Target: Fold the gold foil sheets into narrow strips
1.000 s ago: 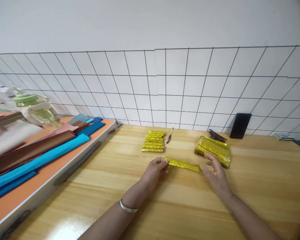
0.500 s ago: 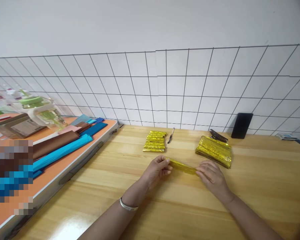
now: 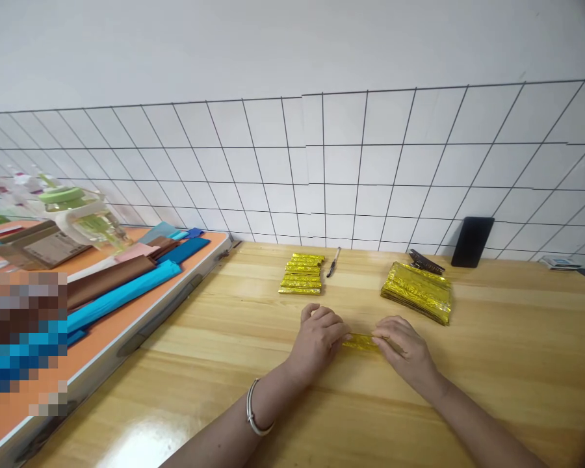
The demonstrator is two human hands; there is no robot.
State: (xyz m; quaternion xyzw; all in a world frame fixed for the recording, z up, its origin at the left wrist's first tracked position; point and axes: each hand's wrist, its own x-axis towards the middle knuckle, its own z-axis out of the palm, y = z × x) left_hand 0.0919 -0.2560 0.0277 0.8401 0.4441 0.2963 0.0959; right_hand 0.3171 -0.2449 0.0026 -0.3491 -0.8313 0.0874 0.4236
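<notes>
Between my two hands is a narrow strip of shiny gold foil (image 3: 359, 342), low over the wooden table. My left hand (image 3: 318, 335), wearing a silver bangle, pinches its left end; the fingers partly hide that end. At the right end, my right hand (image 3: 403, 344) grips the strip between thumb and fingers. Beyond the left hand, several folded gold foil strips (image 3: 301, 275) lie in a column. A stack of wider gold foil sheets (image 3: 416, 292) rests past my right hand.
A pen (image 3: 334, 262) lies beside the folded strips. Behind the foil stack are a stapler-like black tool (image 3: 426, 262) and a black phone (image 3: 472, 242) leaning on the tiled wall. At left, an orange-topped table (image 3: 121, 312) bears rolled coloured paper (image 3: 127, 292), a box (image 3: 39, 246) and a bottle (image 3: 85, 218).
My left hand has turned palm-down and shifted right and slightly down along the strip. The visible length of foil between the hands is shorter and more level.
</notes>
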